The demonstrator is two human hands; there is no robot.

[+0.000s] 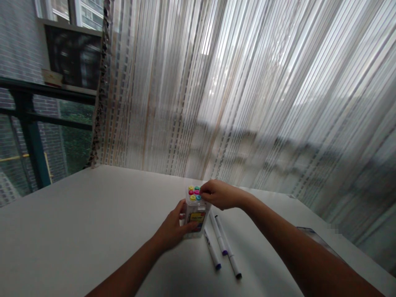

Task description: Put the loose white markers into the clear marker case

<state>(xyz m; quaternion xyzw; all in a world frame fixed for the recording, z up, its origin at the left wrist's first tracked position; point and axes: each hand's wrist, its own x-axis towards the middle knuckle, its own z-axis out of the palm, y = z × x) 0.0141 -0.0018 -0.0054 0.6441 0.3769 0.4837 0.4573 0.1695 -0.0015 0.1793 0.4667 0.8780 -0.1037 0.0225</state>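
While the window (46,123) is seen at nine o'clock of the scene, with a dark green frame and a brick wall beyond it, the lower half is filled by a white table (77,231).

Near the middle of the table, the left hand (173,229) is brought in from seven o'clock and is closed around a small clear box (195,214). The thumb is laid on the box's near face. The other fingers are wrapped around its left side and pressed together. The box is stood upright on the table, with a yellow label on its front. Round caps (194,192) in yellow, pink and teal are shown at its open top.

At two o'clock of the box, the right hand (218,194) is held over the top edge. Its fingertips are bunched together against the caps, but whether one cap is actually pinched cannot be told, since the tips are hidden by the hand itself.

Just beside the box, at four o'clock of it, three white pens (218,233) are laid on the table, roughly parallel, with their dark tips pointed toward five o'clock.

From eleven to three o'clock of the scene, a sheer striped curtain (247,82) is hung behind the table. At four o'clock, near the table's edge, what seems to be a clear flat lid (315,237) is partly hidden by the right forearm.
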